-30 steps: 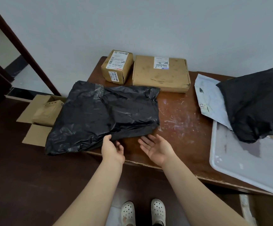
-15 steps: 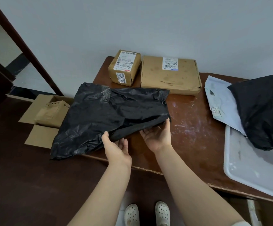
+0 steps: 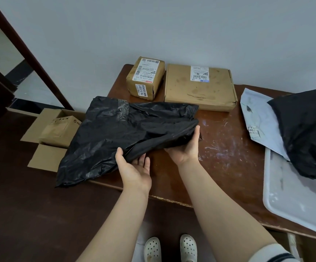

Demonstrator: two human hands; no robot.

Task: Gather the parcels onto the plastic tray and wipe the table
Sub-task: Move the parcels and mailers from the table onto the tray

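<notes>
At the near-left corner of the tabletop [image 3: 219, 148], the left hand [image 3: 134, 171] is pinching the large black parcel [image 3: 125, 129], thumb above and fingers beneath. The right hand [image 3: 186, 148] is cupping its right corner. The plastic tray [image 3: 295, 201] at the right edge is carrying another black parcel [image 3: 308, 129]. A small box [image 3: 145, 78] and a flat box [image 3: 198, 89] are sitting along the far edge.

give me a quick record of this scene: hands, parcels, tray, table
left hand: grips near edge of big black parcel, thumb on top
right hand: holds its right corner from below
big black parcel: hangs over table left end
small box, flat box: side by side by the wall
grey mailer: partly under second black parcel
second black parcel: partly on plastic tray
table: white smears mid-surface
floor: open carton left of table
</notes>
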